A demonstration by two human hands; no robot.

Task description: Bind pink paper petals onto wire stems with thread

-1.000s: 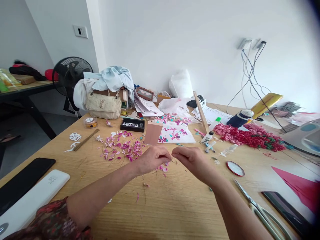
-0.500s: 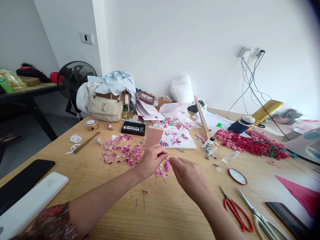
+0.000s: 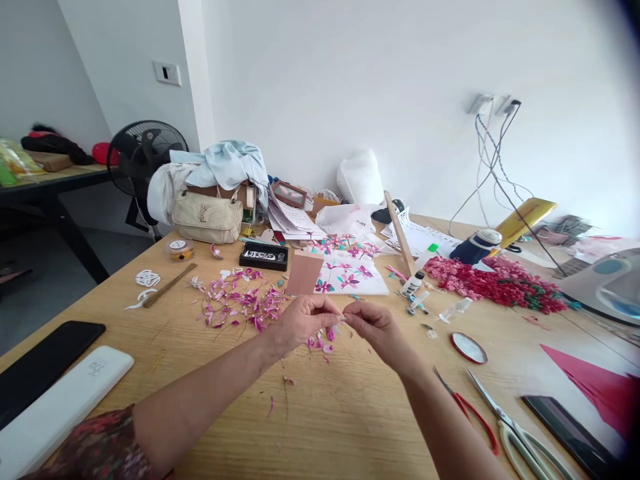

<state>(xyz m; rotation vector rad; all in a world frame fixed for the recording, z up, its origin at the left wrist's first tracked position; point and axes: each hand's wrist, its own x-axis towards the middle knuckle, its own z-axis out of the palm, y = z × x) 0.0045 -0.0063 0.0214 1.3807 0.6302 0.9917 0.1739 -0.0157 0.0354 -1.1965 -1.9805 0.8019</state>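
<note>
My left hand (image 3: 307,323) is closed in a pinch over the middle of the table, thumb against forefinger. Facing it, my right hand (image 3: 377,328) pinches too, and the fingertips of both nearly meet. Something tiny and pale is between them, too small to name. Just below and behind the fingers lie a few magenta petal pieces (image 3: 320,344). A wide scatter of pink and white petals (image 3: 245,300) spreads to the left. Behind my hands, a brown card (image 3: 304,273) stands beside a white sheet with pink flowers (image 3: 350,273).
Red-handled scissors (image 3: 473,410) and white-handled scissors (image 3: 515,427) lie at right, near a round red-rimmed lid (image 3: 469,348) and a phone (image 3: 565,433). Small bottles (image 3: 413,285) and a heap of red-pink flowers (image 3: 500,280) sit farther back. At left is a white power bank (image 3: 70,407).
My right hand has turned, so its thumb and fingertips now show, and it has come closer to the left fingertips. The whole view has shifted slightly.
</note>
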